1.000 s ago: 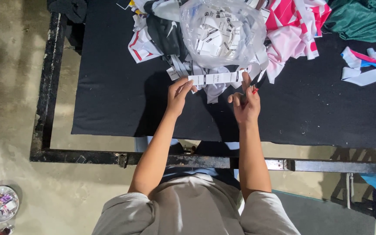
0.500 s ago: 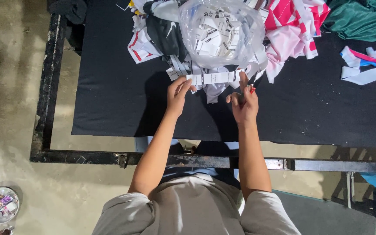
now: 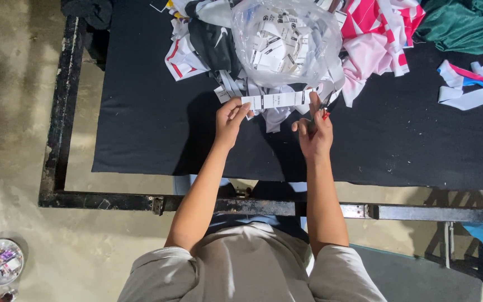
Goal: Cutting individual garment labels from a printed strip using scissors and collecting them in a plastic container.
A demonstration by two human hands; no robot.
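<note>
My left hand (image 3: 231, 118) pinches the left end of a strip of white labels (image 3: 278, 100), held level just above the black table (image 3: 157, 128). My right hand (image 3: 314, 133) is closed around small red-handled scissors (image 3: 325, 110), whose blades sit at the strip's right end. Directly behind the strip stands a clear plastic bag (image 3: 286, 39) filled with cut white labels. Both hands are over the table's middle, in front of a heap of fabric pieces.
Fabric scraps lie along the far edge: white, black and red ones (image 3: 197, 45), pink and red (image 3: 375, 39), green (image 3: 465, 25), a mixed bundle (image 3: 470, 84). A black metal frame (image 3: 62, 112) borders the table. On the floor lies a small round dish (image 3: 0, 262).
My right index finger, stretched up along the strip's right end before, has curled back down. The strip and my left hand have hardly moved.
</note>
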